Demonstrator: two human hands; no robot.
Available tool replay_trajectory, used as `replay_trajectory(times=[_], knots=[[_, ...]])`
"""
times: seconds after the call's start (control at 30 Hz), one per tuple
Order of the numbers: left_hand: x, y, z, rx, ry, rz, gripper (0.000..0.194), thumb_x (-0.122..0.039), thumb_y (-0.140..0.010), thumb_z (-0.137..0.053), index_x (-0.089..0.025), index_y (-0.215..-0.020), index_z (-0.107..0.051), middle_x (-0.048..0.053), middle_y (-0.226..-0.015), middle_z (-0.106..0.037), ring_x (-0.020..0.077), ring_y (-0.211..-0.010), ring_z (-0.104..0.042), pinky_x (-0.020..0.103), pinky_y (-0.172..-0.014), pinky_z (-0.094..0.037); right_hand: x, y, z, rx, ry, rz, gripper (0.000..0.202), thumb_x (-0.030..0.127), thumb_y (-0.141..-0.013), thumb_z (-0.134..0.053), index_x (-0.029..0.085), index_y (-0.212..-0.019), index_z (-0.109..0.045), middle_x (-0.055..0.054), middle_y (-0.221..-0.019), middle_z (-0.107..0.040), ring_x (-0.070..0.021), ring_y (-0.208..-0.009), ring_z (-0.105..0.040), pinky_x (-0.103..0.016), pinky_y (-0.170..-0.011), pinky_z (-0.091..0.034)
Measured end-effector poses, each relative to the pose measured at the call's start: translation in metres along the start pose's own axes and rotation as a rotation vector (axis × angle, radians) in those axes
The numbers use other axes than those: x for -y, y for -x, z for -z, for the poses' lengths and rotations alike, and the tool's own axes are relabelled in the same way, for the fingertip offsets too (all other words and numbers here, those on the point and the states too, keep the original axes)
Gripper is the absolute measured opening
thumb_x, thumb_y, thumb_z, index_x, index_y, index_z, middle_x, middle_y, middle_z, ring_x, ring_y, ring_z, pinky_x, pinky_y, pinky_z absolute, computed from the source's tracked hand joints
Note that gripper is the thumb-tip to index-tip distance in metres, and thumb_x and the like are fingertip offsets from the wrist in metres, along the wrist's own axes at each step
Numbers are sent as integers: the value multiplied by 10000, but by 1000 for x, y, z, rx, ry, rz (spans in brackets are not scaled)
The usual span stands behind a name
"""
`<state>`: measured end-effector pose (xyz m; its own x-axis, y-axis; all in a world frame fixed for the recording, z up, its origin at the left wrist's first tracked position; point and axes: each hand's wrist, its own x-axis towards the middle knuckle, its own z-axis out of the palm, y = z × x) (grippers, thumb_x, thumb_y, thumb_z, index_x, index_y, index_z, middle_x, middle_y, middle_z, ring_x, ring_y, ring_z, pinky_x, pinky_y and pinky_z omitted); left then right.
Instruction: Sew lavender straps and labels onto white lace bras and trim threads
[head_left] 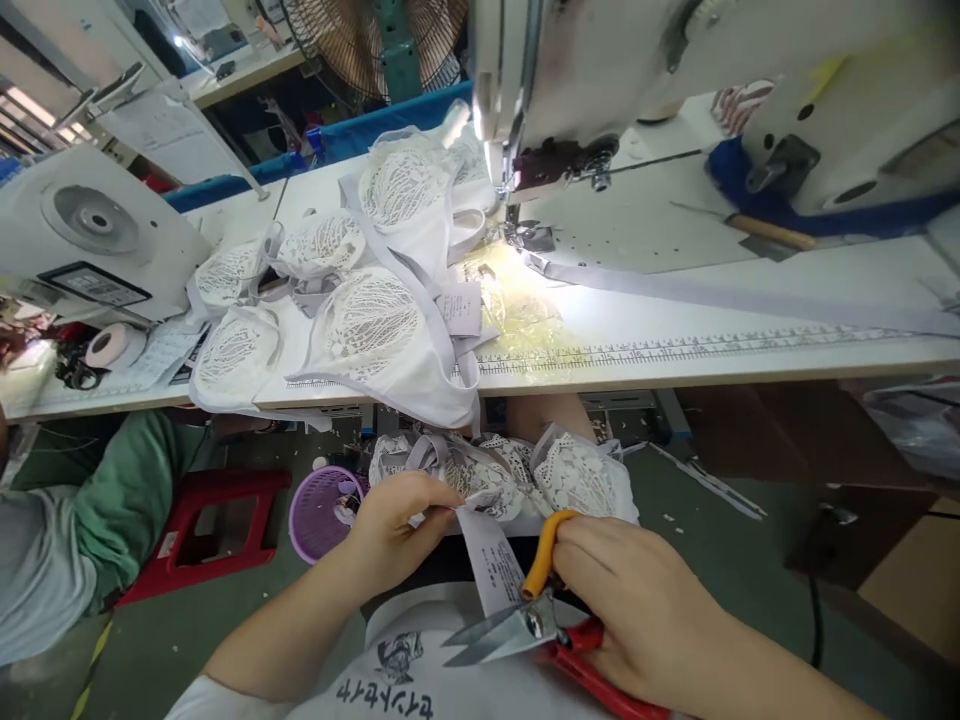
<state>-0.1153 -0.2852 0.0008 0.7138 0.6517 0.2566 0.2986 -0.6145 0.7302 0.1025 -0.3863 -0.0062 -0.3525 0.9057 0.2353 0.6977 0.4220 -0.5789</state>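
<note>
My left hand (401, 525) is closed in a pinch at the top of a long white care label (487, 560), where it meets a lace bra (585, 470) across my lap. My right hand (637, 600) grips a pair of scissors (502, 630) with one orange and one red handle. Their blades point left, slightly parted, over my shirt and close to the label's lower end. Exactly what fabric lies between my left fingertips is partly hidden.
Several white lace bras (375, 320) lie piled on the sewing table (675, 360), some hanging over its edge. A sewing machine (600, 70) stands above the table. Below are a purple basket (307, 515) and a red stool (262, 510); a person's green-clothed leg (135, 500) is at left.
</note>
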Motion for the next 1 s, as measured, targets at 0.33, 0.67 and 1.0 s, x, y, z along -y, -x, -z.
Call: replay_trajectory(times=[0.33, 0.67, 1.0], knots=[[0, 5, -3, 19, 76, 225, 94, -120, -792, -553, -168, -826, -627, 54, -796, -705, 151, -728, -662, 242, -669, -538, 0, 1, -2, -99, -49, -42, 120, 120, -520, -483, 204, -605, -500, -8, -592, -531, -146, -537, -452, -261, -487, -279], [-1, -9, -2, 159, 4, -248, 220, -29, -807, -498, -171, -962, -562, 73, -928, -712, 149, -773, -658, 272, -692, -497, -33, -7, 12, 137, -221, -276, 346, 402, -775, -540, 224, -593, -307, 20, -579, -470, -122, -495, -417, -227, -461, -311], [1, -1, -10, 49, 80, -182, 242, -4, -777, -493, -174, -941, -550, 74, -803, -692, 157, -743, -658, 264, -668, -524, -41, -13, -5, 200, 108, -126, 253, 381, -729, -622, 207, -639, -462, -20, -624, -572, -178, -567, -551, -265, -501, -340]])
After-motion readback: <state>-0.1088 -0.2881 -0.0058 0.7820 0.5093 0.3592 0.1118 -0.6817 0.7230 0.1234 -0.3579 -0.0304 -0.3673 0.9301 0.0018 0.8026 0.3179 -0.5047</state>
